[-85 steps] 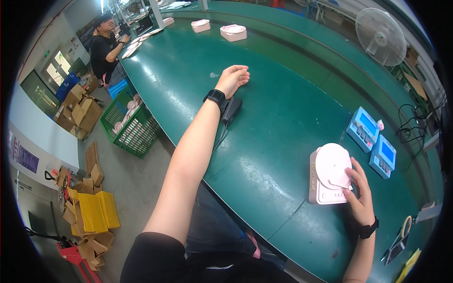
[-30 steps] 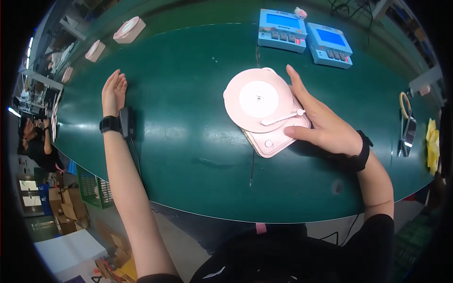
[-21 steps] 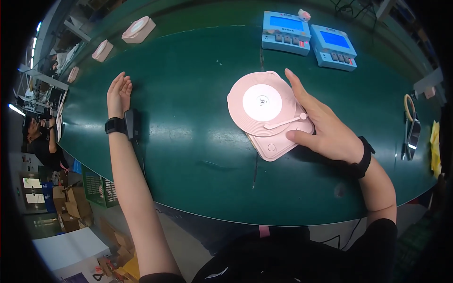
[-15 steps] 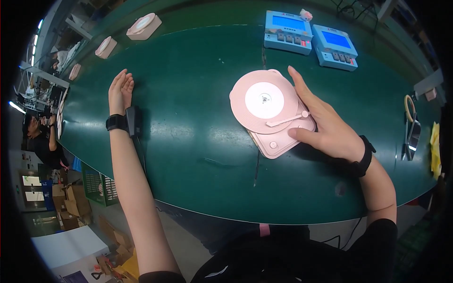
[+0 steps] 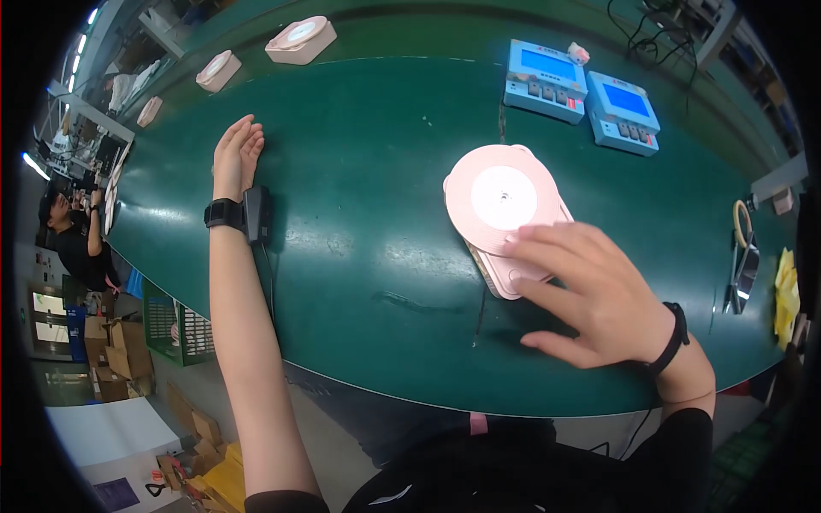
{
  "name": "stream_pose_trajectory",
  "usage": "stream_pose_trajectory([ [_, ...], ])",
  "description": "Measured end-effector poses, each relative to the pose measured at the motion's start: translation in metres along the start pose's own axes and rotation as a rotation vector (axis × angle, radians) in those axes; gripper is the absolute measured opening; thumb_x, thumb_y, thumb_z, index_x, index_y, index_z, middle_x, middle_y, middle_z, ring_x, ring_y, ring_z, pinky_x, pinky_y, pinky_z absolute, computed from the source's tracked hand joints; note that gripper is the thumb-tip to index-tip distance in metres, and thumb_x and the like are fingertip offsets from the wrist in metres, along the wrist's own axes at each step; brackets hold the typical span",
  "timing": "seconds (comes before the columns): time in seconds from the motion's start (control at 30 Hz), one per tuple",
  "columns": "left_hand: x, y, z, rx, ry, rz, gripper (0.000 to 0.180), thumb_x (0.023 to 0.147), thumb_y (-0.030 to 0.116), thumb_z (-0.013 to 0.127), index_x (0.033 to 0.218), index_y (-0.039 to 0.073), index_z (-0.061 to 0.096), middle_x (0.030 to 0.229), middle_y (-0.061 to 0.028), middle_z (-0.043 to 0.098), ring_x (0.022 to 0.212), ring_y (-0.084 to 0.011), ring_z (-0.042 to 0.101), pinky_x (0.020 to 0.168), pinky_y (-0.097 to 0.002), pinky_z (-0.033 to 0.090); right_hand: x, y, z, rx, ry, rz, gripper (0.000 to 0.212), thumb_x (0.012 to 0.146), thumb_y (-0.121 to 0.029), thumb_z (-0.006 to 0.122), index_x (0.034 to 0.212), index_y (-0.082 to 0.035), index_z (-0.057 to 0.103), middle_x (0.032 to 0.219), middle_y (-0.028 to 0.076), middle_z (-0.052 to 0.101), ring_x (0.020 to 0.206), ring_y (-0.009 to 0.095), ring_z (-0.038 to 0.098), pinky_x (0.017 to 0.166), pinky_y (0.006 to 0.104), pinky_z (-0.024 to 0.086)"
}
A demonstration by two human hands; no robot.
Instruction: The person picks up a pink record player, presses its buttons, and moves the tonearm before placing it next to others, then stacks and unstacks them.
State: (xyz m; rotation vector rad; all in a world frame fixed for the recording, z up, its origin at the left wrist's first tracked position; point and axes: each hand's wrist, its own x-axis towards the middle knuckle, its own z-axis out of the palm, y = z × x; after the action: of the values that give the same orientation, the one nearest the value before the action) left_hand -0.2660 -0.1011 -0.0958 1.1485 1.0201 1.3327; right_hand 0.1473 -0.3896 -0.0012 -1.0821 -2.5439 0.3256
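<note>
Our pink turntable (image 5: 503, 227) looks assembled, disc (image 5: 505, 197) on; our right hand (image 5: 592, 295) spreads, grip loose, over the turntable's near end; left of it, our relaxed left hand (image 5: 238, 158) holds nothing.

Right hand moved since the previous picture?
Yes: judged against the left blue device, the right hand has moved toward the near edge of the green table.

The person's left forearm (image 5: 238, 342) stretched forward almost straight, the left hand (image 5: 238, 158) loosely curled on its edge, fingertips pointing away from the body. The right arm (image 5: 691, 376) bent inward, and the right hand (image 5: 603, 299) hung palm down, fingers (image 5: 556, 258) spread leftward, thumb (image 5: 563, 347) apart and nearest the body.
</note>
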Motion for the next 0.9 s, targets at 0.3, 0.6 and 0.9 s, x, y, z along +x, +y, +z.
stream_pose_trajectory([
  [0.3,-0.004,0.003,0.004,0.013,-0.017,0.009,0.03,0.094,0.013,0.055,0.118,-0.004,0.053,0.099,-0.01,0.06,0.088,-0.0143,0.059,0.078,-0.0244,0.05,0.0,-0.004,0.008,0.001,0.014,0.025,0.042,0.067,-0.022,0.074,0.101,-0.001,0.06,0.122,0.015,0.055,0.111,0.033,0.052,0.089,0.0433,0.043],
  [0.6,0.006,0.002,0.005,-0.02,-0.014,0.034,0.027,0.093,0.012,0.055,0.116,-0.003,0.054,0.096,-0.009,0.061,0.085,-0.0143,0.059,0.077,-0.0251,0.051,0.007,0.003,0.001,0.0,0.023,0.0,0.043,0.067,-0.02,0.075,0.103,-0.002,0.059,0.124,0.018,0.053,0.113,0.036,0.051,0.091,0.0443,0.043],
  [0.9,-0.011,-0.006,0.029,-0.124,0.013,0.028,0.017,0.09,0.008,0.056,0.105,0.0,0.057,0.085,-0.0072,0.061,0.073,-0.0133,0.06,0.068,-0.0255,0.053,-0.002,-0.006,0.008,-0.021,0.017,-0.009,0.041,0.068,-0.02,0.073,0.103,-0.005,0.059,0.13,0.024,0.048,0.116,0.043,0.048,0.097,0.0486,0.038],
])
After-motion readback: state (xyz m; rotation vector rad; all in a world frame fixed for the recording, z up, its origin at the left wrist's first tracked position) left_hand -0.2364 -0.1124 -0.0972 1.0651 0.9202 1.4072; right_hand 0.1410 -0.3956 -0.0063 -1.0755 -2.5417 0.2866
